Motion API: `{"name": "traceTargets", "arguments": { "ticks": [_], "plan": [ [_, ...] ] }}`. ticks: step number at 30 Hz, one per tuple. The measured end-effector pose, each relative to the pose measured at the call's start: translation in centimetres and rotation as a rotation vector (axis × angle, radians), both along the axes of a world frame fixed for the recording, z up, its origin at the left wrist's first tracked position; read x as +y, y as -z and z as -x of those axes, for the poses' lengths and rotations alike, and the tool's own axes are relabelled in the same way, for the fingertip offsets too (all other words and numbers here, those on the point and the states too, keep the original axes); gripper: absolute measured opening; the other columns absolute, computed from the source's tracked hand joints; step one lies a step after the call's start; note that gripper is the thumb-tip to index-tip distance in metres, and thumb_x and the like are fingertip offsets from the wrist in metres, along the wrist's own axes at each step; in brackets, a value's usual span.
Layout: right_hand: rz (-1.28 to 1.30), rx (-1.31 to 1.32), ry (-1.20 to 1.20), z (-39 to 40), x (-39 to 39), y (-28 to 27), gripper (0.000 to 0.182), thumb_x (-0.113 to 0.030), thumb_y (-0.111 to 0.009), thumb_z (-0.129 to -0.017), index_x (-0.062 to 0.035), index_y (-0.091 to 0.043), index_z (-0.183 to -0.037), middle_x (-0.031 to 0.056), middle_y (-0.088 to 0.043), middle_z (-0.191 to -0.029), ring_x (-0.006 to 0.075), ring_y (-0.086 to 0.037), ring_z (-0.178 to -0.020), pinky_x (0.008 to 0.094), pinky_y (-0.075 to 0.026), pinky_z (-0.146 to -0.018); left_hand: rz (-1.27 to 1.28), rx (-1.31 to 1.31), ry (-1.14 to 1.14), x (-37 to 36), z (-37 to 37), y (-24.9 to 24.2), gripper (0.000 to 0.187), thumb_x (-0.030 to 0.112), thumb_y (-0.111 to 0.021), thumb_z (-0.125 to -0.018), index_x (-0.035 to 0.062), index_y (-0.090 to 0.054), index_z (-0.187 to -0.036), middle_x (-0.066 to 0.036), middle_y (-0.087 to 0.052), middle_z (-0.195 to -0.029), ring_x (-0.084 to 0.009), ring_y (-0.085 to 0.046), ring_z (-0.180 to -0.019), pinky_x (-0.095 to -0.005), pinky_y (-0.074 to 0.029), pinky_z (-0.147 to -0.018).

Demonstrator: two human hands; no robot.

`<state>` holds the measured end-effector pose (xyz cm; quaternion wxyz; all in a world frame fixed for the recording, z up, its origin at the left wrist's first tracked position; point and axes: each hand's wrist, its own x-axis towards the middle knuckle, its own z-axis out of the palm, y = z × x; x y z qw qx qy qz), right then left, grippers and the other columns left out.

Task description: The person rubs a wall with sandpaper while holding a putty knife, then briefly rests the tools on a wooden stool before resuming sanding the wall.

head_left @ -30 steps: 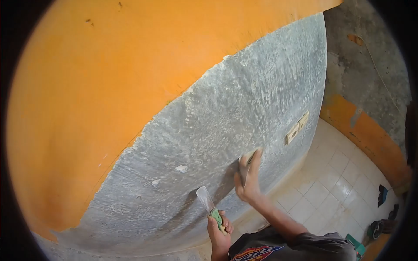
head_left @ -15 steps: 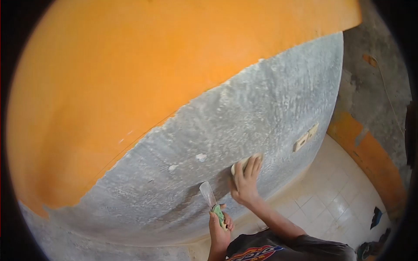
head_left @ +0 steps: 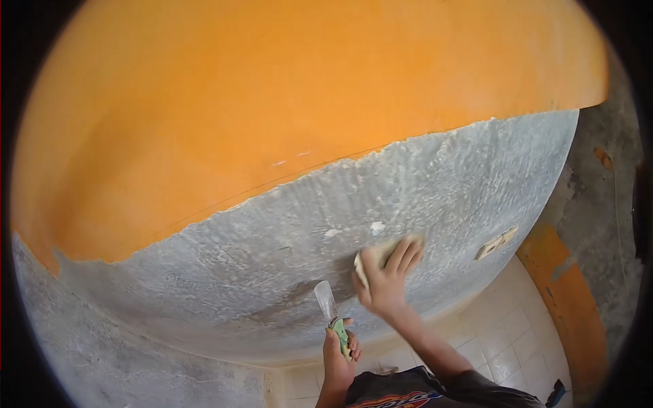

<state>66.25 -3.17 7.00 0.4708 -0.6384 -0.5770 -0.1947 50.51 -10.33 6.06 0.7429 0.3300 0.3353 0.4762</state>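
Note:
My left hand is closed round the green handle of a putty knife, its broad blade pointing up and overlapping the grey wall. Up and to the right, my right hand grips a pale cream block and presses it flat against the wall, thumb on one side and fingers on the other. The wall surface here is rough, bare grey with whitish streaks. Just above the block are two small white patches.
Orange paint covers the upper wall, ending in a ragged edge. A socket plate sits on the wall to the right. Below lies a pale tiled floor. Another grey wall meets this one at the lower left.
My view has turned, so the paint edge lies flatter and the socket plate appears lower and further right. My right hand keeps the block on the wall; my left still holds the putty knife.

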Motion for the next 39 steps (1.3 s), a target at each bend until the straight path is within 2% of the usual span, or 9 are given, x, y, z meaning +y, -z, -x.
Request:
{"name": "traceTargets", "arguments": {
  "ticks": [4, 7, 11, 15, 17, 20, 26, 34, 39],
  "plan": [
    [-0.079, -0.044, 0.081, -1.4, 0.3, -10.9, 0.046, -0.036, -0.059, -0.082, -0.0260, -0.056, -0.126, 0.0390, -0.003, -0.144, 0.0608, 0.008, -0.131, 0.0752, 0.002, -0.096, 0.021, -0.019, -0.003, -0.3, 1.0, 0.1, 0.055, 0.056, -0.035, -0.094, 0.0085, -0.048, -0.117, 0.001, -0.039, -0.062, -0.0095, -0.036, -0.051, -0.0243, -0.029, -0.046],
    [-0.049, -0.064, 0.019, 0.5, 0.5, -7.6, 0.045, -0.037, -0.058, -0.083, -0.0259, -0.056, -0.126, 0.0386, -0.003, -0.145, 0.0615, 0.008, -0.130, 0.0757, 0.002, -0.096, 0.006, -0.053, -0.007, -0.2, 2.0, 0.5, 0.054, 0.056, -0.035, -0.094, 0.0078, -0.047, -0.117, 0.001, -0.039, -0.062, -0.0102, -0.036, -0.051, -0.0247, -0.030, -0.046],
    [0.114, -0.148, -0.089, 4.6, 0.3, 6.8, 0.043, -0.035, -0.056, -0.082, -0.0246, -0.058, -0.123, 0.0390, 0.002, -0.145, 0.0629, 0.013, -0.128, 0.0757, 0.004, -0.096, 0.011, -0.028, -0.043, 0.3, 3.7, 0.5, 0.055, 0.056, -0.035, -0.094, 0.0071, -0.047, -0.117, 0.000, -0.040, -0.063, -0.0101, -0.037, -0.052, -0.0251, -0.031, -0.047],
    [-0.007, -0.056, 0.018, 4.5, 1.5, 1.2, 0.042, -0.031, -0.056, -0.080, -0.0174, -0.058, -0.120, 0.0431, 0.004, -0.142, 0.0621, 0.015, -0.129, 0.0735, 0.005, -0.097, -0.014, -0.017, -0.027, 1.3, 5.8, -0.4, 0.057, 0.057, -0.036, -0.093, 0.0062, -0.048, -0.117, 0.000, -0.040, -0.063, -0.0098, -0.037, -0.052, -0.0253, -0.031, -0.048],
    [-0.140, -0.091, 0.095, 3.8, 1.8, -4.8, 0.056, -0.022, -0.052, -0.084, -0.0065, -0.038, -0.137, 0.0404, 0.005, -0.144, 0.0579, 0.011, -0.132, 0.0686, 0.004, -0.101, -0.037, 0.006, 0.000, 1.5, 6.9, -0.9, 0.058, 0.058, -0.037, -0.093, 0.0059, -0.048, -0.116, 0.000, -0.041, -0.064, -0.0098, -0.037, -0.052, -0.0255, -0.031, -0.048],
    [-0.199, -0.057, 0.104, 4.1, 2.2, -5.6, 0.062, -0.020, -0.051, -0.084, -0.0015, -0.030, -0.139, 0.0399, 0.003, -0.144, 0.0560, 0.010, -0.134, 0.0669, 0.004, -0.102, -0.053, -0.029, 0.001, 2.1, 8.6, -1.1, 0.059, 0.058, -0.037, -0.093, 0.0052, -0.048, -0.116, 0.000, -0.041, -0.064, -0.0099, -0.037, -0.052, -0.0256, -0.032, -0.048],
    [0.068, -0.023, -0.026, 10.9, 0.4, 6.6, 0.064, -0.019, -0.053, -0.083, 0.0001, -0.028, -0.139, 0.0443, 0.006, -0.141, 0.0629, 0.012, -0.129, 0.0726, 0.002, -0.098, -0.078, 0.022, 0.003, 3.0, 12.1, -1.5, 0.060, 0.058, -0.037, -0.093, 0.0041, -0.049, -0.115, 0.000, -0.041, -0.064, -0.0098, -0.038, -0.052, -0.0255, -0.032, -0.048],
    [-0.047, -0.055, -0.110, 13.5, 2.3, -1.5, 0.074, -0.018, -0.055, -0.083, 0.0028, -0.017, -0.143, 0.0431, 0.001, -0.142, 0.0603, 0.006, -0.131, 0.0706, 0.003, -0.100, -0.112, 0.002, 0.014, 4.6, 16.4, 0.4, 0.062, 0.057, -0.036, -0.093, 0.0000, -0.050, -0.114, 0.000, -0.043, -0.062, -0.0080, -0.040, -0.051, -0.0223, -0.033, -0.044],
    [0.186, -0.061, -0.147, 17.4, 2.3, 9.9, 0.076, -0.030, -0.060, -0.078, 0.0118, -0.030, -0.133, 0.0435, -0.017, -0.138, 0.0617, -0.007, -0.130, 0.0726, -0.003, -0.100, -0.078, -0.017, 0.030, 4.8, 18.7, 0.5, 0.058, 0.056, -0.037, -0.094, 0.0032, -0.050, -0.113, 0.001, -0.042, -0.064, -0.0095, -0.039, -0.053, -0.0248, -0.032, -0.048]
  ]
}}
